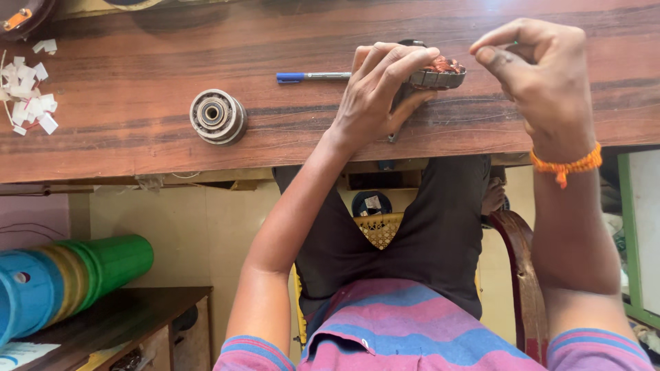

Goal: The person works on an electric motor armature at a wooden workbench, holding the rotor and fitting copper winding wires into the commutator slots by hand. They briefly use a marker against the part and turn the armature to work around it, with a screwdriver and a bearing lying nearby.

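Paper scraps [27, 96] lie at the desk's [137, 137] left edge. A round bearing hub [218, 116] sits left of centre, near the front edge, flat, bore facing up. A pen [313, 76] lies with its long axis along the desk, blue cap to the left, its other end running under the left hand.

Left hand [381, 89] lies palm down over the stator [436, 74], fingers curled over its rim, pressing it to the desk right of centre. Stator sits on edge, tilted, copper windings showing; its long axis runs left-right.

Right hand [540, 72] hovers just right of the stator, apart from it, thumb and forefinger pinched together; whether they grip a wire I cannot tell. Left hand is the nearer
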